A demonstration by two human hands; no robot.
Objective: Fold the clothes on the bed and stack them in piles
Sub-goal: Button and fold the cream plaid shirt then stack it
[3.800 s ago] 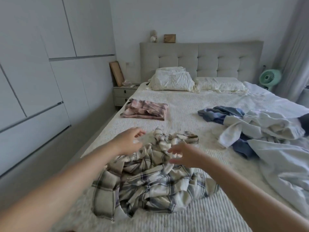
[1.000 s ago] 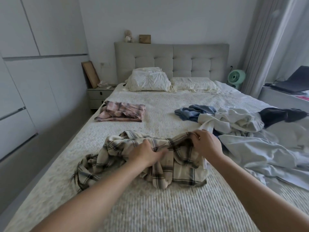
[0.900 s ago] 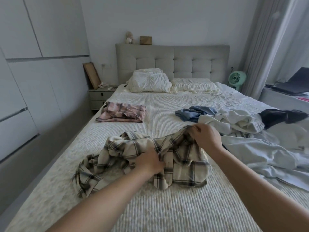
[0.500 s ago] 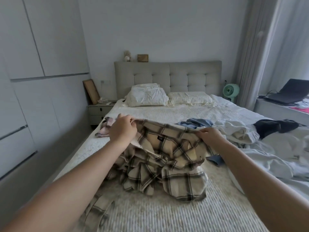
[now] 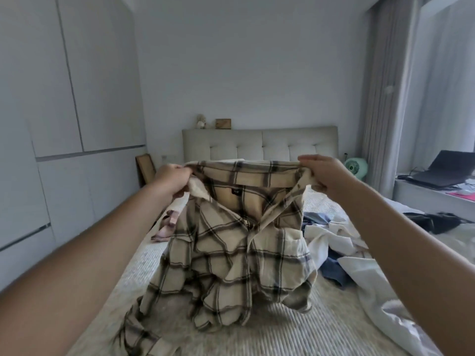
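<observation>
The plaid shirt [image 5: 231,242] is held up above the bed [image 5: 295,335] at twelve o'clock, collar ends pinched by the left hand [image 5: 172,181] and right hand [image 5: 324,179], presumably so it hangs straight for folding.

The plaid shirt [image 5: 231,240], which lay crumpled on the bed [image 5: 282,332] 3.8 s ago, now hangs lifted in front of the person, its collar stretched between both hands; the left hand [image 5: 172,181] has gone from pressing the heap to pinching the collar's left end, raised; the right hand [image 5: 324,176] has risen too and grips the right end; the shirt's hem now drags on the bed; the view has tilted up, showing more wall and less bedding.
</observation>
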